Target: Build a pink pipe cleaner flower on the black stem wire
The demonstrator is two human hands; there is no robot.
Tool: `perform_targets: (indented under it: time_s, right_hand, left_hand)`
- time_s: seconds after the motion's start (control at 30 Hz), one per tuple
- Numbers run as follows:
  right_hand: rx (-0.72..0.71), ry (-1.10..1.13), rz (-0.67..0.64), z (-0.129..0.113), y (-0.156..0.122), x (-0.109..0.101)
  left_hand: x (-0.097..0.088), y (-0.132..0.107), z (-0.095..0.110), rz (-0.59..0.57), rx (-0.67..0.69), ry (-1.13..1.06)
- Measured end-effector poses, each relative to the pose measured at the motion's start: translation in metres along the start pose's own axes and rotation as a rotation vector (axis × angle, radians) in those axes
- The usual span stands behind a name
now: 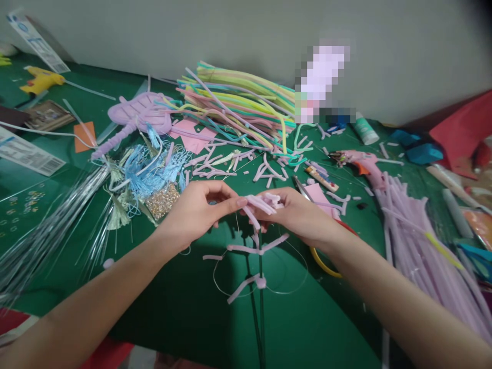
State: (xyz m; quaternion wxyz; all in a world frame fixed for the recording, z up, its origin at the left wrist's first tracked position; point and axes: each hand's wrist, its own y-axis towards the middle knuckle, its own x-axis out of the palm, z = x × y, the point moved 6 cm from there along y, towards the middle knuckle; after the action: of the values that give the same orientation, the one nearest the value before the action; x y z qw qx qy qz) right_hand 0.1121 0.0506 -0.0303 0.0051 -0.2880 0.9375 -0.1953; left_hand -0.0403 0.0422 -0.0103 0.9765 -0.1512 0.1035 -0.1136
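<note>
My left hand (198, 210) and my right hand (298, 215) meet over the green table (184, 307), fingers pinched around a small bundle of short lilac pipe-cleaner pieces (263, 203). The bundle sits at the top of a thin dark green stem (261, 302) that runs down toward me. Lower on the stem, more lilac pieces (255, 248) stick out sideways like branches. A thin wire loop (286, 287) lies on the table under the stem.
A heap of multicoloured pipe cleaners (238, 102) lies at the back. Lilac scraps (269, 169), a pink glue gun (363, 164), a yellow glue gun (40, 81), blue tassels (148, 169), a lilac pipe-cleaner shape (140, 113), long lilac sticks (418, 241) and clear strips (46, 230) surround my hands.
</note>
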Motion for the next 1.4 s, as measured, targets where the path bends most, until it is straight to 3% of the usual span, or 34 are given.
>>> perform_targets:
  time_s: [0.1, 0.33, 0.6, 0.8, 0.93, 1.03, 1.17, 1.27, 1.4]
  right_hand:
    - [-0.002, 0.015, 0.007, -0.001, -0.001, -0.002]
    - [0.135, 0.080, 0.049, 0.012, -0.022, -0.019]
    - [0.034, 0.335, 0.127, 0.016, -0.037, -0.033]
    - [-0.104, 0.606, 0.127, 0.002, -0.027, -0.026]
    - [-0.178, 0.764, 0.029, -0.013, -0.017, -0.010]
    - [-0.151, 0.693, -0.157, -0.026, -0.012, 0.005]
    - [-0.231, 0.430, -0.318, -0.043, -0.007, 0.007]
    - [-0.313, 0.161, -0.359, -0.043, 0.001, 0.002]
    - [-0.228, -0.061, -0.366, -0.029, 0.012, -0.003]
  left_hand:
    - [0.001, 0.000, 0.000, -0.016, 0.024, 0.017]
    - [0.003, 0.006, -0.018, -0.062, -0.073, -0.239]
    - [0.011, 0.003, -0.020, -0.079, -0.075, -0.234]
    - [0.030, 0.000, -0.017, -0.280, -0.046, -0.419]
    - [0.050, -0.009, -0.014, -0.494, 0.025, -0.330]
    - [0.060, -0.016, -0.012, -0.607, 0.018, -0.314]
    - [0.052, -0.014, -0.008, -0.553, 0.074, -0.211]
    - [0.049, -0.014, -0.003, -0.571, 0.094, -0.236]
    - [0.053, -0.015, -0.002, -0.541, -0.007, -0.439]
